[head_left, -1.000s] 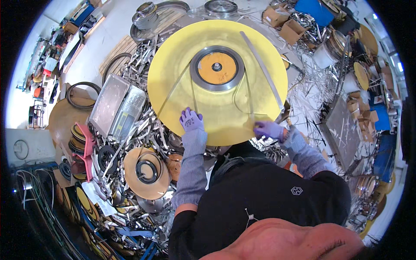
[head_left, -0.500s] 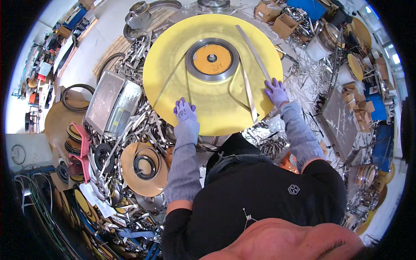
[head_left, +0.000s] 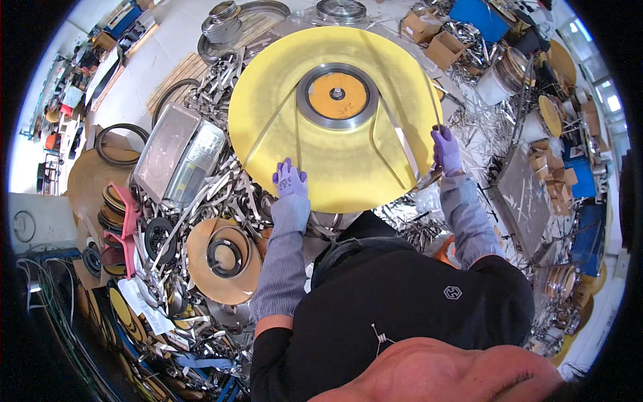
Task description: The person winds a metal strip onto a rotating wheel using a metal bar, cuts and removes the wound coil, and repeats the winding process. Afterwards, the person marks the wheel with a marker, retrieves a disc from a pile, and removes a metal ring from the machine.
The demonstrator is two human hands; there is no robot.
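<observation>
Where the view begins at the far left, a flat brown cardboard disc [head_left: 84, 181] lies on the floor with a black rubber ring [head_left: 120, 141] at its upper edge; just right of these stand two shiny rectangular metal trays [head_left: 177, 161], tilted side by side among a heap of loose silver metal strip offcuts [head_left: 221, 194]; below them a smaller tan reel with a dark ring hub [head_left: 224, 258] lies flat in the scrap. The left hand [head_left: 290, 179], in a purple glove, rests palm-down with fingers spread and flat on the near left part of the large round yellow disc [head_left: 348, 161]; it clamps nothing, only pressing on the surface beside a thin silver metal band [head_left: 297, 137] that runs up to the hub. At the disc's centre sits a grey metal coil ring around an orange core [head_left: 337, 95]; further bands run from it toward the near rim. The right hand [head_left: 445, 151], also purple-gloved, is at the disc's right rim, its fingers closed around a long narrow metal strip [head_left: 434, 110] that rises along the edge. Farther right lie brown cardboard boxes [head_left: 435, 40], a white bucket [head_left: 495, 84] and a grey metal sheet [head_left: 529, 201].
</observation>
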